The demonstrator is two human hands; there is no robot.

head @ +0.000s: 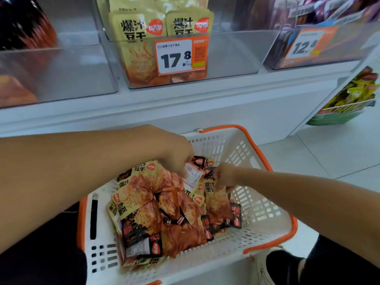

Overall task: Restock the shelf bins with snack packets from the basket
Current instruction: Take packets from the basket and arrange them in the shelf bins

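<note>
A white basket (259, 212) with orange rim sits on the floor below the shelf, holding a heap of yellow and black snack packets (164, 210). My left hand (174, 153) reaches down into the heap and pinches a packet turned back side up (193, 178). My right hand (225, 174) grips the top of a yellow packet (217, 199) at the right of the heap. Above, a clear shelf bin (230, 56) holds several matching yellow packets (135, 25) behind a 17.8 price tag (178, 56).
A clear bin (61, 73) on the left holds a few orange packets. Another bin (320, 44) on the right carries a 12.8 tag. A wire basket (349, 103) of yellow-green packets stands at the far right on the tiled floor. Dark trouser legs flank the basket.
</note>
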